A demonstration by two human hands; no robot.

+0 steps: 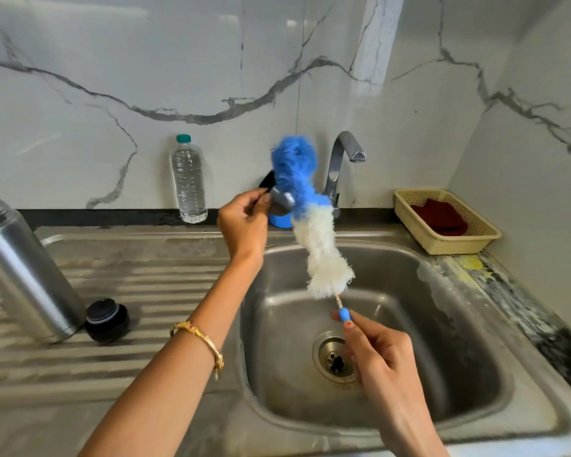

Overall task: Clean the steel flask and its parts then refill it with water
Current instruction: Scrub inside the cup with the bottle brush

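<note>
The open steel flask (20, 268) stands on the ribbed drainboard at the left, its mouth uncovered. Its black stopper (107, 319) lies on the drainboard beside the flask's base. My left hand (244, 219) holds a small steel cup-shaped cap (281, 203) above the sink's back rim. My right hand (376, 354) pinches the blue handle end of a long bottle brush (314, 232) over the basin. The brush's bristles are blue at the top and white lower down. Its blue part lies against the cap and hides part of it.
The steel sink (459, 324) has a drain at its middle and a tap (343, 159) at the back. A clear plastic water bottle (189, 183) stands by the wall. A blue object (279, 221) sits behind the cap. A beige basket (449, 222) with a dark red cloth is at the right.
</note>
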